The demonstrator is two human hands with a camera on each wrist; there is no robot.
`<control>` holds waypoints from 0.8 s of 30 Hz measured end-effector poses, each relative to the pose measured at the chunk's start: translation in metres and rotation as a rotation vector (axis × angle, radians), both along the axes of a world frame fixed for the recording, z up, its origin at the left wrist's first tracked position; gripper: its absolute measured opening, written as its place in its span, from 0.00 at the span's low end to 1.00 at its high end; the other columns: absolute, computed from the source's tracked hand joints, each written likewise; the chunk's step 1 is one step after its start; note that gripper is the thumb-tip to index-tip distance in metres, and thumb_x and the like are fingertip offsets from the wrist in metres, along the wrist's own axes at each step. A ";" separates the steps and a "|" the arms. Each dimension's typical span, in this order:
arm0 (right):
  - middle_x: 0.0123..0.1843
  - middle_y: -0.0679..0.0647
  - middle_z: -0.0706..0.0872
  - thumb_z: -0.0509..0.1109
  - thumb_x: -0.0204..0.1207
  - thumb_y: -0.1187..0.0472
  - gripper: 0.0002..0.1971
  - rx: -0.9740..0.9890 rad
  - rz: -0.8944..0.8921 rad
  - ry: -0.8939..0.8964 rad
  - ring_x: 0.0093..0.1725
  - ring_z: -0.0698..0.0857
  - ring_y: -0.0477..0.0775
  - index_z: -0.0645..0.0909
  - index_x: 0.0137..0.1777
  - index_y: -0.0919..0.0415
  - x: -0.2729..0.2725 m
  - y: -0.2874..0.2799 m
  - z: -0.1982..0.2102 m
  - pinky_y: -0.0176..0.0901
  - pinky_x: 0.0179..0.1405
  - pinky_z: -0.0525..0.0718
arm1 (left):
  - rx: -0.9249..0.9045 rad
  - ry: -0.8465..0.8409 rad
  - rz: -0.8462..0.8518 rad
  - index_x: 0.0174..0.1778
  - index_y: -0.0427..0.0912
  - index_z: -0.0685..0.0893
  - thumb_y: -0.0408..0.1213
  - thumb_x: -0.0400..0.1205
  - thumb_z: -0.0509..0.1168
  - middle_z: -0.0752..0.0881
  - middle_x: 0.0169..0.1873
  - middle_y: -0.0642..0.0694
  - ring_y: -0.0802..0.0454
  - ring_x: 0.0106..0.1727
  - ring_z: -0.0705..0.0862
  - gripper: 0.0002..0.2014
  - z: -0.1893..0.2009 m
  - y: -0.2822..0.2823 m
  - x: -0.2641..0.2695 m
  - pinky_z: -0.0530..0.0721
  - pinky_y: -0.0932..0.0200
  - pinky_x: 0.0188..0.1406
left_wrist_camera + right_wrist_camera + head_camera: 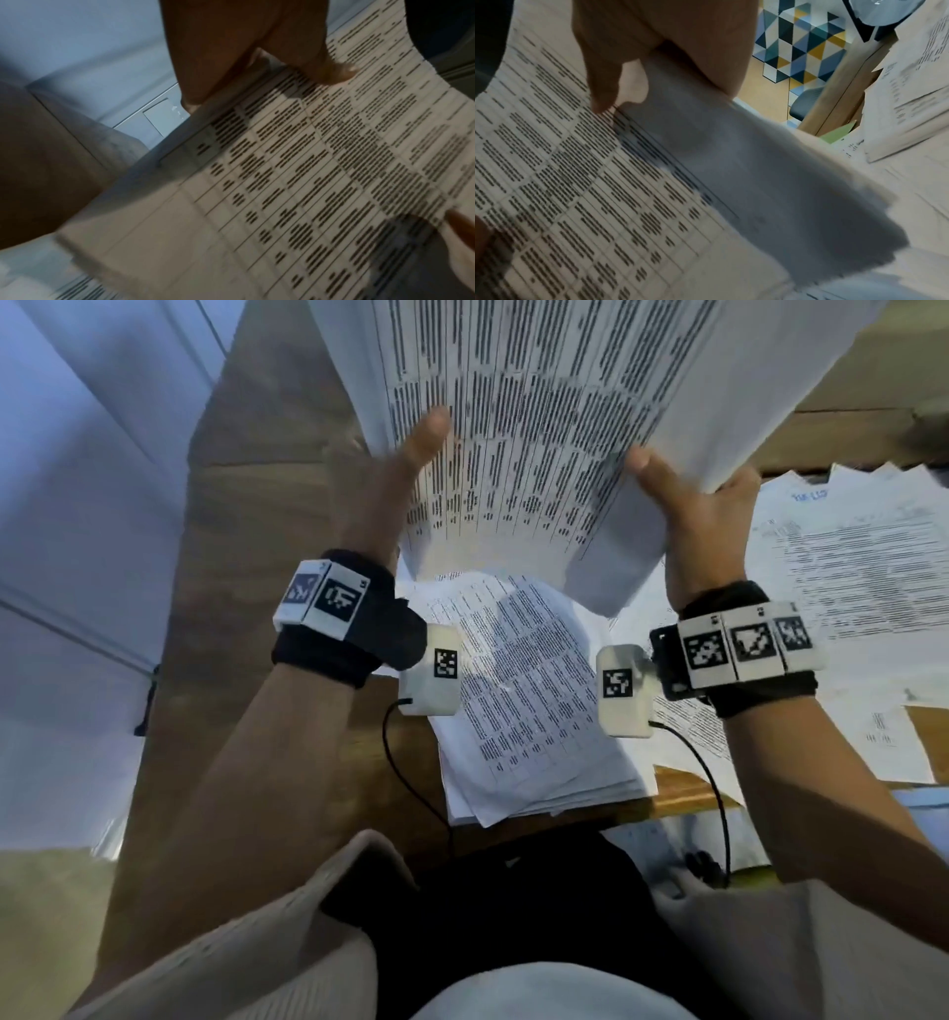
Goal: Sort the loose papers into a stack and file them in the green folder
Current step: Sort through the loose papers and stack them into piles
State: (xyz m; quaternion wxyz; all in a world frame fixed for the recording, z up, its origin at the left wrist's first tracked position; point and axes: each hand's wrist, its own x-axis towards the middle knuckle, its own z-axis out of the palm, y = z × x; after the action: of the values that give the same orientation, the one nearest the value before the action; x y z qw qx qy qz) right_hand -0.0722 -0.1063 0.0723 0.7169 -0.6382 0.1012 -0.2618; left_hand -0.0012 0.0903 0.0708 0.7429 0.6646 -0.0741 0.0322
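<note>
I hold a bundle of printed papers (539, 428) up above the table with both hands. My left hand (405, 469) grips its left edge, thumb on the printed face and fingers behind. My right hand (703, 505) grips the lower right edge the same way. The left wrist view shows my left hand (257, 50) on the held sheets (308, 182). In the right wrist view my right hand (654, 40) pinches the bundle (577, 182), its right side bent back. A rough stack of papers (534, 701) lies on the table under my wrists. A green folder corner (839, 132) peeks out beyond the papers.
Several loose printed sheets (847, 567) spread over the right side of the wooden table (246, 557). A pale wall panel (77, 505) runs along the table's left edge. A patterned floor (803, 44) and a dark chair (805, 103) lie beyond the table.
</note>
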 end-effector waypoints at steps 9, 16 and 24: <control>0.51 0.75 0.86 0.75 0.71 0.63 0.19 -0.173 0.008 0.439 0.47 0.85 0.74 0.79 0.52 0.81 0.002 0.018 -0.061 0.66 0.53 0.85 | 0.262 0.172 -0.089 0.41 0.55 0.80 0.40 0.74 0.73 0.86 0.44 0.53 0.59 0.46 0.86 0.07 -0.064 0.004 0.008 0.85 0.60 0.51; 0.40 0.61 0.81 0.71 0.75 0.63 0.08 -0.188 -0.099 0.420 0.40 0.81 0.56 0.76 0.37 0.60 0.016 0.014 -0.075 0.46 0.41 0.79 | 1.069 0.929 -0.023 0.78 0.35 0.63 0.62 0.69 0.67 0.61 0.79 0.35 0.33 0.79 0.58 0.47 -0.157 0.010 0.002 0.60 0.40 0.79; 0.31 0.49 0.76 0.69 0.76 0.63 0.07 -0.162 -0.149 0.407 0.30 0.75 0.44 0.74 0.42 0.66 0.026 0.013 -0.089 0.35 0.28 0.74 | 0.925 0.849 -0.113 0.71 0.28 0.71 0.32 0.80 0.64 0.78 0.69 0.35 0.40 0.68 0.80 0.24 -0.142 -0.032 -0.033 0.79 0.53 0.64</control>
State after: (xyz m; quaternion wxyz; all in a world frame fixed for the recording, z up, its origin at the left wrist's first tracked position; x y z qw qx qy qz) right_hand -0.0461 -0.0929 -0.0168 0.6069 -0.7241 0.2691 -0.1872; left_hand -0.0344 0.0580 -0.0709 0.3436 0.8670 0.1862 -0.3091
